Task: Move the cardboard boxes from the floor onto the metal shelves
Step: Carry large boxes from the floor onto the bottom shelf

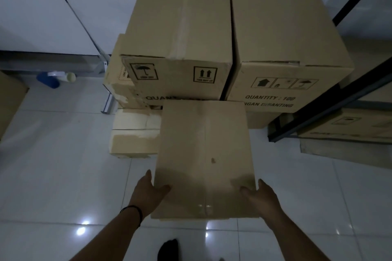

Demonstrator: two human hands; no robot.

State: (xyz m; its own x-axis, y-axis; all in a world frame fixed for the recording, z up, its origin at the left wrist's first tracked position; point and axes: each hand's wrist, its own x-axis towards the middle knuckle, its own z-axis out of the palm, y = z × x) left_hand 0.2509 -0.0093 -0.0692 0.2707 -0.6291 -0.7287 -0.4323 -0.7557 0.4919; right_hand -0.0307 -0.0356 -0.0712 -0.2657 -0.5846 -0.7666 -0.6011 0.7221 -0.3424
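Plain brown taped cardboard box, small stain

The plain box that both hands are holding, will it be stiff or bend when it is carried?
The plain box probably stays stiff: its top looks flat and taped shut. The left hand and right hand grip only its near corners, so the far end may dip. Weight cannot be judged.

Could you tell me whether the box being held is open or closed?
Closed: the held box has both top flaps meeting flat along its centre seam.
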